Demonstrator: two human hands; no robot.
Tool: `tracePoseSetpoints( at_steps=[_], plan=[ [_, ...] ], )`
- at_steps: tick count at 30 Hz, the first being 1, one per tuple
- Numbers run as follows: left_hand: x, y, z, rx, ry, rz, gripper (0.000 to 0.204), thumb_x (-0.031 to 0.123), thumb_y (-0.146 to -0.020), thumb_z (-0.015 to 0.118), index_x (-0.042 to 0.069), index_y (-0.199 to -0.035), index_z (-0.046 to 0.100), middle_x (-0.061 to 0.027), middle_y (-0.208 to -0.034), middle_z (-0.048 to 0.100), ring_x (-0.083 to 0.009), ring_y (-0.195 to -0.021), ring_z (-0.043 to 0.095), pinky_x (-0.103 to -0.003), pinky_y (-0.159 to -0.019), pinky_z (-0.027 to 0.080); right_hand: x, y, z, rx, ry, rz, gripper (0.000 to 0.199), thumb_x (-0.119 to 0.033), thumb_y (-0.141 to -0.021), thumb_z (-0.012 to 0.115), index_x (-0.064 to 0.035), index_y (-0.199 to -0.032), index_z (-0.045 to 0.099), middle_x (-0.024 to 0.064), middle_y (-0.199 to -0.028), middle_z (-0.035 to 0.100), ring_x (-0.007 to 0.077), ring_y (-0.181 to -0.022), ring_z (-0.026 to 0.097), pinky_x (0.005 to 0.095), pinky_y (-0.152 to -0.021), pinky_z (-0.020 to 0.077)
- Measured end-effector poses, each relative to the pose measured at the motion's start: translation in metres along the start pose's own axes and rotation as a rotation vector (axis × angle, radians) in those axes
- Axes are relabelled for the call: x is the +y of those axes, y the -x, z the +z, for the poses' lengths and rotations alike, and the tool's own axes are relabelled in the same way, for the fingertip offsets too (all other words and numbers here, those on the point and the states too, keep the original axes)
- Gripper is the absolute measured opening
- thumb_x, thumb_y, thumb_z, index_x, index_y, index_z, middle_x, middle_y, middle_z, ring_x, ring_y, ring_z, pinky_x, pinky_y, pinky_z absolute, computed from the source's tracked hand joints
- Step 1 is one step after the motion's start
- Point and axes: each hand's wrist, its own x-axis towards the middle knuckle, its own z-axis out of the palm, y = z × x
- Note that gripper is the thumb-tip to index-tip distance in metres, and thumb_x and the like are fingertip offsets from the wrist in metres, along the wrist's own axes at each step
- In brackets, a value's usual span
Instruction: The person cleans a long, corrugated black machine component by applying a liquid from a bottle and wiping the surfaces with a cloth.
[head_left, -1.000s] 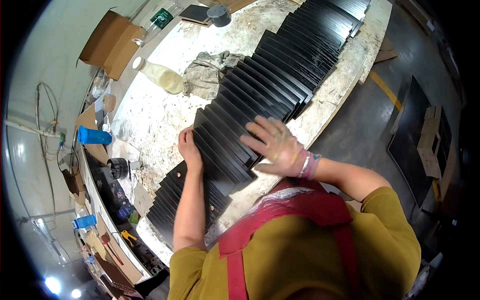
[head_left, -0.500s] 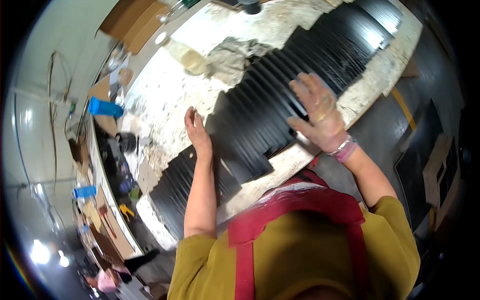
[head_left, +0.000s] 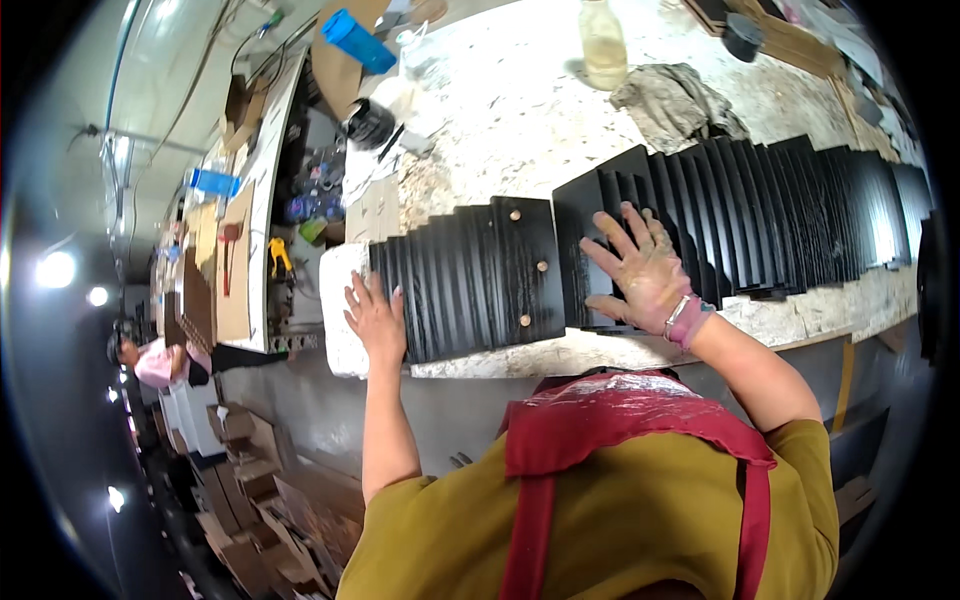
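Observation:
Two fanned rows of thin black panels lie overlapped along the table. My left hand [head_left: 377, 322] rests at the left end of the shorter row [head_left: 455, 285], its fingers stretched out over the panel edges. Three small tan round spots or pegs [head_left: 543, 266] show on that row's rightmost panel. On the longer row [head_left: 740, 215], my right hand [head_left: 645, 272] lies near the left end with fingers spread flat. A stained glove seems to cover it, with a pinkish cuff and a band at the wrist. Neither hand grips anything.
Behind the rows are a grey rag [head_left: 680, 105], a bottle of pale liquid [head_left: 603, 50] and a dark cup [head_left: 742, 37]. A blue bottle [head_left: 357, 42] and a black round container [head_left: 369, 124] stand at the far left. Another person [head_left: 160, 362] is off to the left; cartons [head_left: 240, 480] lie below.
The view has swung left. My left hand has moved from the gap between the rows to the shorter row's left end. My right hand has shifted left along the longer row.

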Motion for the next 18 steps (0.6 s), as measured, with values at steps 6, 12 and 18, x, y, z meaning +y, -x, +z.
tracePoseSetpoints(
  at_steps=[6, 12, 18],
  plan=[
    [0.022, 0.004, -0.004, -0.062, 0.158, -0.064, 0.060, 0.046, -0.093, 0.055, 0.012, -0.142, 0.045, -0.0187, -0.153, 0.030, -0.0452, -0.141, 0.020, -0.067, -0.110, 0.015, 0.000, -0.004, 0.005, -0.055, 0.034, -0.026, 0.068, -0.051, -0.084, 0.062, -0.0146, -0.139, 0.048, 0.0128, -0.151, 0.031, 0.0409, -0.142, 0.023, 0.0536, -0.116, 0.0191],
    [0.047, 0.002, -0.024, 0.001, 0.350, 0.075, 0.062, 0.049, -0.088, 0.062, 0.018, -0.140, 0.049, -0.0173, -0.147, 0.037, -0.0484, -0.128, 0.038, -0.057, -0.102, 0.036, -0.002, -0.004, 0.007, -0.057, 0.024, -0.047, 0.071, -0.051, -0.085, 0.061, -0.0134, -0.143, 0.042, 0.0130, -0.152, 0.029, 0.0410, -0.143, 0.020, 0.0540, -0.116, 0.0192],
    [0.121, 0.024, -0.059, -0.093, 0.360, 0.238, 0.067, 0.039, -0.086, 0.067, 0.011, -0.142, 0.043, -0.0206, -0.148, 0.036, -0.0452, -0.127, 0.041, -0.049, -0.107, 0.036, 0.004, -0.006, 0.014, 0.069, -0.160, -0.009, 0.079, -0.049, -0.086, 0.062, -0.0098, -0.148, 0.031, 0.0183, -0.149, 0.034, 0.0401, -0.140, 0.028, 0.0529, -0.115, 0.0196]
  ],
)
